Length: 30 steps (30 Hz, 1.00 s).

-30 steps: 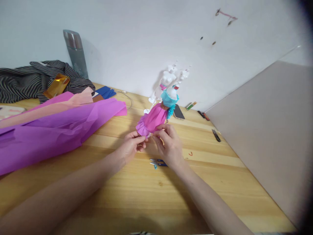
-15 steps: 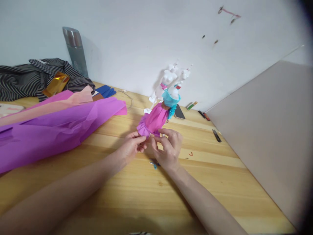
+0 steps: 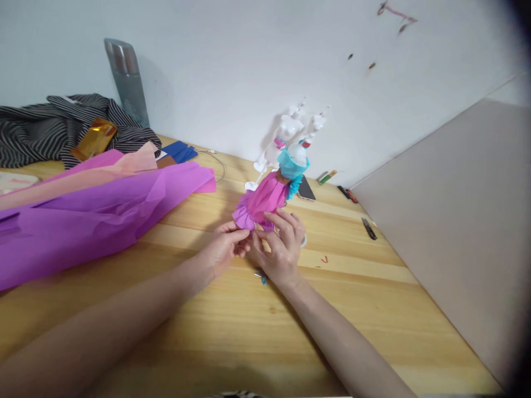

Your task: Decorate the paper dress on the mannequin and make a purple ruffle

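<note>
A small white doll mannequin wears a turquoise paper top and a pink paper skirt with a purple ruffle at its hem. My left hand pinches the ruffle's lower edge between thumb and fingers. My right hand meets it there, its thumb and index finger closed on the purple hem while the other fingers rest by the pink skirt. Behind the dressed form stand white mannequins by the wall. Scissors lie partly hidden under my right wrist, beside a turquoise scrap.
Purple crepe paper and peach paper spread over the table's left. Behind them are a striped cloth, a gold packet and a grey bottle. At right lie a phone and a utility knife.
My right hand has shifted slightly left and up along the hem, its fingers nearer the pink skirt. The left hand keeps its pinch. The view has moved a little.
</note>
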Available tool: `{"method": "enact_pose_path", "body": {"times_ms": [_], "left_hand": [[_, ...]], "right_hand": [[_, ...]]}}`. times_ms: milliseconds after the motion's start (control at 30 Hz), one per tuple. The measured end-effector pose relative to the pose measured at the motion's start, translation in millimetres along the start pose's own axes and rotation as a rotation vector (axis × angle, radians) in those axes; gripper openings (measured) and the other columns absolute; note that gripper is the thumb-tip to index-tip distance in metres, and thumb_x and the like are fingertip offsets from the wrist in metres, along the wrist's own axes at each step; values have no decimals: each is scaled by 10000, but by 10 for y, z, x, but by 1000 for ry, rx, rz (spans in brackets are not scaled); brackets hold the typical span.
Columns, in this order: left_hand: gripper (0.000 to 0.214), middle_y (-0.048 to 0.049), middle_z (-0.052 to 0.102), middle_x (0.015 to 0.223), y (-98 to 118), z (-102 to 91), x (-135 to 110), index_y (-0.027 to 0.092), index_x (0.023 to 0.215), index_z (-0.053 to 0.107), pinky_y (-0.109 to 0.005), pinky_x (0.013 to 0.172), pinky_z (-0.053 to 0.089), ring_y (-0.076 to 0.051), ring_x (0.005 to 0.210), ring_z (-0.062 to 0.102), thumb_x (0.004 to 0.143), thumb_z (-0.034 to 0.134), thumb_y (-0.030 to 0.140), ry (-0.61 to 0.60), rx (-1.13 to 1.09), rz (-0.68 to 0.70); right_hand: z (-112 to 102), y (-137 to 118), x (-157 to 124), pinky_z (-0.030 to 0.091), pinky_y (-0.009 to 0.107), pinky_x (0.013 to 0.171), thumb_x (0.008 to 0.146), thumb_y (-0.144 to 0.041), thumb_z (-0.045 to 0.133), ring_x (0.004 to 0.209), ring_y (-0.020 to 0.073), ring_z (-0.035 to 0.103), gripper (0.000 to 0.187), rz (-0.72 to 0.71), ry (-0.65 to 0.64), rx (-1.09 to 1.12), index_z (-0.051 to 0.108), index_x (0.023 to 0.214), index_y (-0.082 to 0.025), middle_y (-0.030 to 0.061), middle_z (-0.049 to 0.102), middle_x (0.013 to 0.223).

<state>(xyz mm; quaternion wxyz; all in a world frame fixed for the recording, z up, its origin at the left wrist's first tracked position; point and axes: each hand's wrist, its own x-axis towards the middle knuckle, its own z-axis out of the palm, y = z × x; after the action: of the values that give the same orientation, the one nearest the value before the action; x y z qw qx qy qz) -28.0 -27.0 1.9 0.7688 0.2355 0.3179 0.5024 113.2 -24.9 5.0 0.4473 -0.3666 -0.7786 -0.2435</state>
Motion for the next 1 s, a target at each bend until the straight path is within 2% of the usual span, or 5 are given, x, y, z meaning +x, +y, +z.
{"method": "enact_pose_path", "body": {"times_ms": [533, 733, 1000], "left_hand": [[161, 1, 634, 620, 21, 13, -14, 135, 717, 652, -204, 449, 284, -73, 473, 509, 625, 767, 200, -37, -36, -22], [171, 3, 621, 616, 22, 15, -23, 127, 724, 661, -204, 444, 295, -75, 474, 510, 614, 771, 199, -10, -28, -23], [179, 3, 633, 632, 20, 26, -13, 130, 716, 670, -203, 440, 293, -72, 466, 509, 591, 780, 193, 2, -35, -26]], "right_hand": [[-21, -2, 11, 384, 513, 1011, 810, -169, 653, 1180, 265, 526, 52, 26, -7, 37, 622, 797, -208, 68, 663, 1119], [-62, -4, 15, 389, 507, 1005, 813, -181, 655, 1171, 268, 532, 40, 34, 1, 38, 635, 804, -214, 62, 668, 1097], [-73, 11, -16, 393, 524, 1007, 761, -129, 690, 1152, 280, 554, 115, 50, 29, 31, 598, 766, -197, 64, 667, 1082]]}}
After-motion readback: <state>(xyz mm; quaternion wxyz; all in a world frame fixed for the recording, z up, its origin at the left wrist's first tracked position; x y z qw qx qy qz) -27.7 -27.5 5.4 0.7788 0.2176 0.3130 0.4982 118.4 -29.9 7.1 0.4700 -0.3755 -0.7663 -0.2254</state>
